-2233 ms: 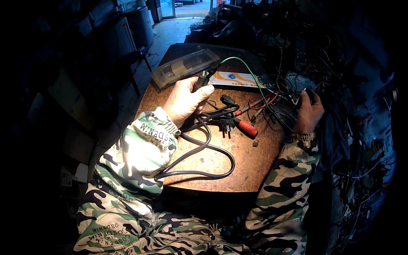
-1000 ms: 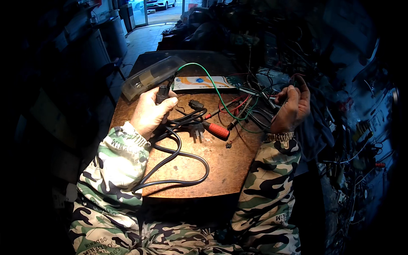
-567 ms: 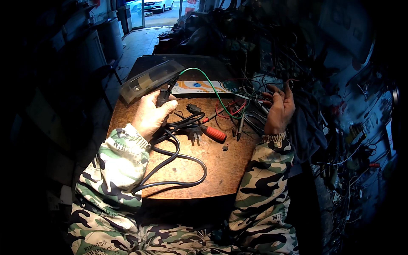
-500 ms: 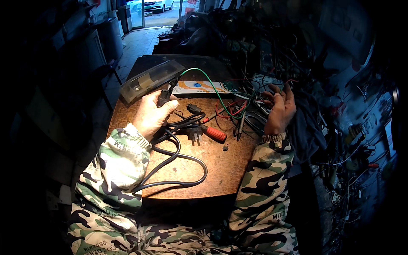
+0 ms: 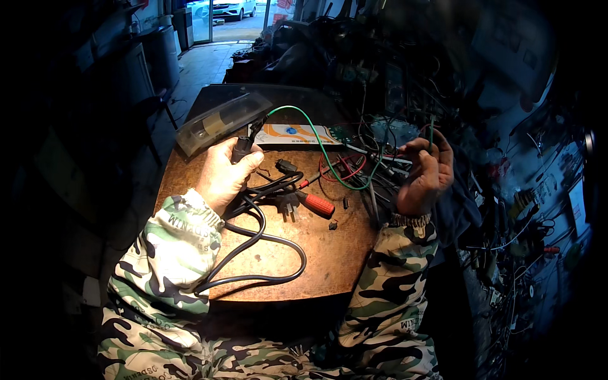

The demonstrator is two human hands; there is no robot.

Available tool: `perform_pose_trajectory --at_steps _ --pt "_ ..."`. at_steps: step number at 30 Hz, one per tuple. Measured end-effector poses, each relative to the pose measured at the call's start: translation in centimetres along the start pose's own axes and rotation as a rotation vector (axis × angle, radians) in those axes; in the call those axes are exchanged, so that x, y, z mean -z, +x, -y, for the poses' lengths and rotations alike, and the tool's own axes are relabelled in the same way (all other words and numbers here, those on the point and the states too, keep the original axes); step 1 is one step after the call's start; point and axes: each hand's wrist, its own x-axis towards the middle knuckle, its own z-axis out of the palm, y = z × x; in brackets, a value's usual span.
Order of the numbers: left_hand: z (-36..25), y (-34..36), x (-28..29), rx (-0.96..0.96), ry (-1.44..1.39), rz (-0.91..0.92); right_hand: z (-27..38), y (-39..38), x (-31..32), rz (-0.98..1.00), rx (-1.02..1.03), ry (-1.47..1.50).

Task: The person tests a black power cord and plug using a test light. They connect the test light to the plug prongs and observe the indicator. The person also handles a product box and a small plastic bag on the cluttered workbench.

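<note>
Head view: the right hand (image 5: 423, 182) is a bit farther right than 0.5 seconds ago. A thin green stick (image 5: 432, 136) now shows more clearly, standing up at its bent fingers, so the 2 hands work well apart. That grip is narrow, around the stick. The left hand (image 5: 220, 175) wraps round the black cord connector (image 5: 241, 149), over the wooden table (image 5: 332, 272), near the green wire (image 5: 293, 107).

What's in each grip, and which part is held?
Left grip: a black cord connector, held around its body. Right grip: a slender upright green piece; its kind and exact held part are unclear.
</note>
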Motion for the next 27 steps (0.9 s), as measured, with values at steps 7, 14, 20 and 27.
perform_pose_trajectory --at_steps 7,14,20,27 --pt "0.2 0.1 -0.1 -0.001 -0.011 -0.042 -1.0 0.6 1.6 -0.029 -0.246 -0.055" --pt "-1.5 -1.0 0.5 0.006 0.014 -0.072 -2.5 9.0 -0.8 0.278 -0.449 -0.215" --pt "1.5 0.4 -0.6 -0.052 0.003 -0.045 2.7 14.7 -4.0 0.261 -0.057 -0.334" --pt "1.0 0.0 -0.5 -0.071 0.002 -0.044 4.7 13.2 -5.7 0.466 -0.065 -0.627"
